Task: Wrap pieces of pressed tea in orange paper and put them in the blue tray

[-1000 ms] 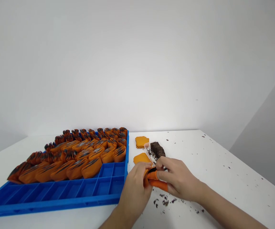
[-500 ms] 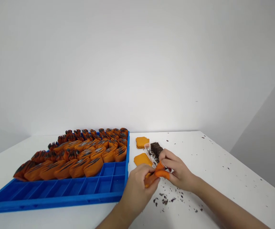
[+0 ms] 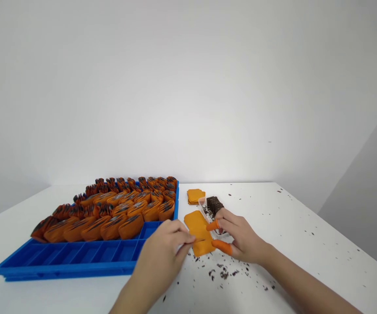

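An orange sheet (image 3: 200,230) lies flat on the white table (image 3: 306,244) between my hands. My left hand (image 3: 164,250) has its fingers pressed together in a pinch at the sheet's left edge. My right hand (image 3: 239,239) wears orange finger cots on the thumb and index finger. Those two fingers are spread apart and rest at the sheet's right edge. Just behind my right hand is a row of dark brown blocks (image 3: 214,204) in a clear wrapper.
A blue compartment tray (image 3: 77,257) stands at the left, its back rows filled with several orange wrapped pieces (image 3: 123,211). A small stack of orange sheets (image 3: 195,196) lies beyond. Dark crumbs (image 3: 223,272) are scattered over the table's right half.
The folded orange piece held between both hands now lies spread flat on the table. My left hand has drawn back to the left, and my right hand's fingers have parted.
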The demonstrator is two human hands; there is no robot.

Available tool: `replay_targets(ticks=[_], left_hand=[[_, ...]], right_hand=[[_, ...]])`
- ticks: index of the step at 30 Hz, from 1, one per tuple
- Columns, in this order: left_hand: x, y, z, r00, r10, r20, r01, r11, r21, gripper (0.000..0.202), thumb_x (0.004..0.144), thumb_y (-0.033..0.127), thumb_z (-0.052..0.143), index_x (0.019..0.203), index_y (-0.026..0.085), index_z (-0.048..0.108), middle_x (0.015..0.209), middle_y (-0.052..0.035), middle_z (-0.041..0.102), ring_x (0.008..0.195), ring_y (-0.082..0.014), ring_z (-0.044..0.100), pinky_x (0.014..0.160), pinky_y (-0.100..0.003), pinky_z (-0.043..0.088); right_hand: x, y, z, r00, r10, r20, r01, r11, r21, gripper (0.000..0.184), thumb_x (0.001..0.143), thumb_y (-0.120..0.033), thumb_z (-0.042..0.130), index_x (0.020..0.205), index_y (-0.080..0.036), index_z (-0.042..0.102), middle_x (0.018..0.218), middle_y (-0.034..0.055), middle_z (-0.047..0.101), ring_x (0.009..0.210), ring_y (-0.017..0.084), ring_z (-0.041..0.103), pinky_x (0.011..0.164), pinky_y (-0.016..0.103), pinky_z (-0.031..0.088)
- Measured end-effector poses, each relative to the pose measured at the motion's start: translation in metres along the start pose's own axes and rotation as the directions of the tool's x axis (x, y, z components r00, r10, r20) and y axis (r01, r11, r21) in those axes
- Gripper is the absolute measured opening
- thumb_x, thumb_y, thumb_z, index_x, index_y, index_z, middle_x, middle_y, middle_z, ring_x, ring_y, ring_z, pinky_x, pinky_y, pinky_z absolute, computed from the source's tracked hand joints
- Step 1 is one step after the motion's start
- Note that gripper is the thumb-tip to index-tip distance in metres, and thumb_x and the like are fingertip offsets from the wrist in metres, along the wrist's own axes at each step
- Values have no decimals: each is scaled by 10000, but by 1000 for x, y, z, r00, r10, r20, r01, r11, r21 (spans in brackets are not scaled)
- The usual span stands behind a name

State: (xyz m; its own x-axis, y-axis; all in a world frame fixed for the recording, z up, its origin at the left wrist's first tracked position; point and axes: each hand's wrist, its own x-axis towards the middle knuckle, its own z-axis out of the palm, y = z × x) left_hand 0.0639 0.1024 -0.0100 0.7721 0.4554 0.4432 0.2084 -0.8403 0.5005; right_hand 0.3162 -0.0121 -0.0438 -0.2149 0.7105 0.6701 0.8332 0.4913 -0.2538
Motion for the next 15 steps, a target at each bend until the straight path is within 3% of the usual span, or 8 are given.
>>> replay_targets(ticks=[5,8,11,15], left_hand=[[-22,-53,-64,967,-183,-175,200,976,83,265,972,512,692,924,335,884,850,-20,645,780,-215,653,722,-326,524],[-34,-87,-88,926,-322,-197,346,933,103,319,921,595,714,907,325,883,840,-2,651,748,-205,651,663,-301,487],[-42,-110,-93,908,-362,-211,394,908,139,340,928,585,695,865,301,871,845,-2,685,764,-213,660,669,-298,477],[-46,-122,-84,892,-345,-293,402,901,164,361,932,592,681,877,286,866,852,-10,718,773,-224,673,708,-306,498]], right_hand=[[-1,4,-2,1000,-23,15,24,999,-26,292,1061,-470,637,1166,-197,630,973,54,585,772,171,524,632,284,464],[-2,4,-2,999,-27,29,28,999,-43,260,1052,-431,652,1175,-202,640,965,47,587,777,168,541,633,279,479],[-1,2,-2,999,-35,25,37,998,-58,254,1041,-432,658,1156,-206,650,945,38,582,762,168,541,621,280,482],[0,-1,-2,998,-45,35,47,998,-46,242,1032,-412,661,1162,-208,653,978,53,598,788,172,557,627,279,489]])
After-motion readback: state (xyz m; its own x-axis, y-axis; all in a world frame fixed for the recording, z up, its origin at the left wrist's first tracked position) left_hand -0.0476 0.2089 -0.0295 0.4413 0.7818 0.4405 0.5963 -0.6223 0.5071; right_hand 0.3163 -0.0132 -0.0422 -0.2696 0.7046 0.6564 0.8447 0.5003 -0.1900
